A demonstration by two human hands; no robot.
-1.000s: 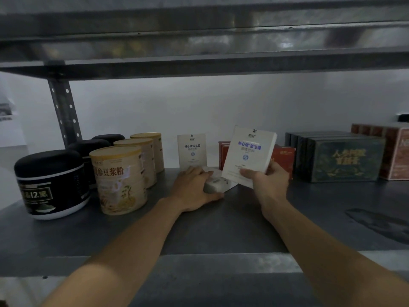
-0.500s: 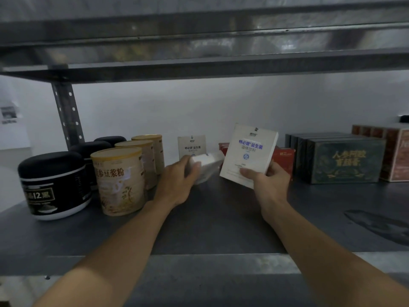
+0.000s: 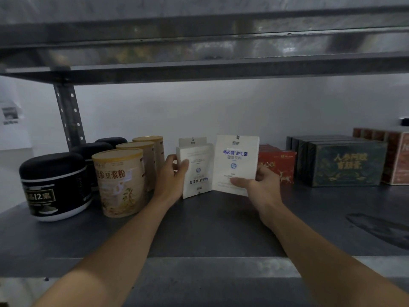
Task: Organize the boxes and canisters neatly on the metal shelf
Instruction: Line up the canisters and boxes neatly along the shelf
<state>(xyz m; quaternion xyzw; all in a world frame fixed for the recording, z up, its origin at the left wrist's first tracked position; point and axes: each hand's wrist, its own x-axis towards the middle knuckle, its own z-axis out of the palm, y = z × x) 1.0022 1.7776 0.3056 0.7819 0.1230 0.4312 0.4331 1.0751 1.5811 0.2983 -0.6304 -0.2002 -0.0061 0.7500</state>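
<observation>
My left hand [image 3: 171,177] grips a white box [image 3: 197,171] that stands on the metal shelf [image 3: 210,231] with its print upside down. Right beside it, my right hand [image 3: 259,185] holds a second white box [image 3: 235,162] with blue lettering, upright and touching the first. A third white box [image 3: 192,141] stands behind them, mostly hidden. To the left are gold-lidded canisters [image 3: 120,180] in a row and black-lidded jars [image 3: 55,185].
Red boxes [image 3: 277,166] stand just right of my right hand, then dark green boxes [image 3: 345,161] and a brown-red box [image 3: 396,156] at the far right. A perforated upright post [image 3: 69,116] rises at the back left. The upper shelf [image 3: 199,69] hangs low overhead.
My left hand lifted the white box that lay flat on the shelf and stood it upright beside the box in my right hand. The right box came down to the shelf.
</observation>
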